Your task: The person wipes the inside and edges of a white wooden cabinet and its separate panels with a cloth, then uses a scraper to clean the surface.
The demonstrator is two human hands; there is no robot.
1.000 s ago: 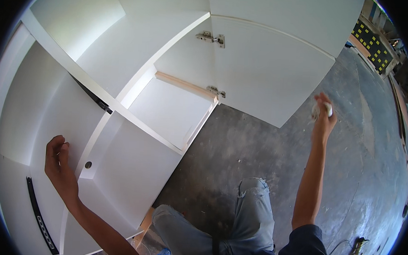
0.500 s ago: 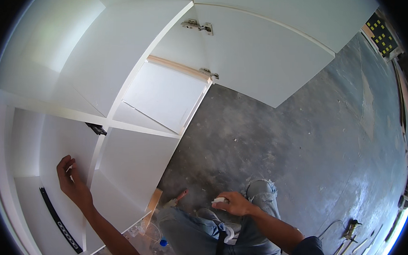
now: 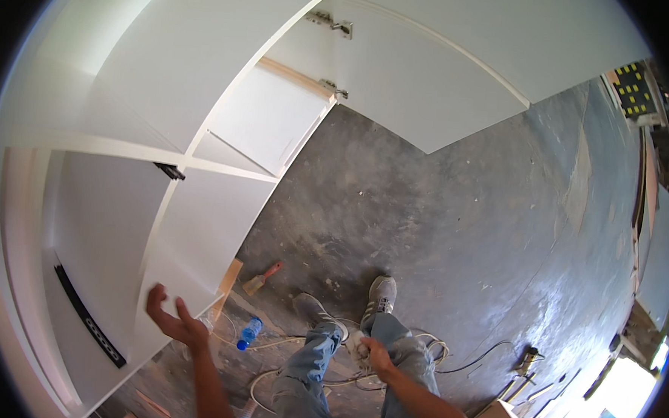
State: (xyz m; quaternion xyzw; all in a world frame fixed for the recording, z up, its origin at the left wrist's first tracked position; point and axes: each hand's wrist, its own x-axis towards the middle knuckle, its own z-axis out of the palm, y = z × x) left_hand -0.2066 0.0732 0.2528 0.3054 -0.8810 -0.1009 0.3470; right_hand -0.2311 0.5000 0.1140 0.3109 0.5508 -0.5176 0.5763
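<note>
Left hand (image 3: 179,323), empty, fingers loosely curled, hangs by the cabinet (image 3: 205,217); right hand (image 3: 377,356) clutches a pale rag (image 3: 357,348), right of the cabinet. Cords (image 3: 273,343) sprawl there too: one careless step could snag a shoe (image 3: 382,293)!

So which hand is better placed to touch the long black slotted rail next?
Probably the left hand: empty-looking and nearer the black rail, whereas the right hand, farther off, holds an unclear pale object.

ROOM: floor (image 3: 455,223) between open door (image 3: 424,77) and shoes (image 3: 380,298) | BLOCKS: partition (image 3: 159,221) left; brush (image 3: 255,283), bottle (image 3: 250,332) beside shoes
</note>
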